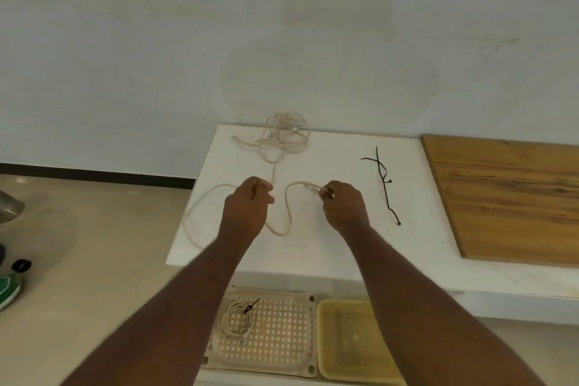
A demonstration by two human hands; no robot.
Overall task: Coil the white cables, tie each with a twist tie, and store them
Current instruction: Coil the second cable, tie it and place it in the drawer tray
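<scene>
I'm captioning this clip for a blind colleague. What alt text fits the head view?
Over a white table, the right hand pinches one end of a loose white cable and the left hand grips it farther along. A tangled cable and black twist ties lie beyond; below, a tied coil rests in a perforated tray.

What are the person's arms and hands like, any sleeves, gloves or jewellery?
Both forearms are bare right up to the bottom edge of the picture: no sleeve shows. The left hand and the right hand wear no gloves. No watch, bracelet or ring can be seen on either wrist or on the fingers, though the picture is a little soft for small details.
</scene>
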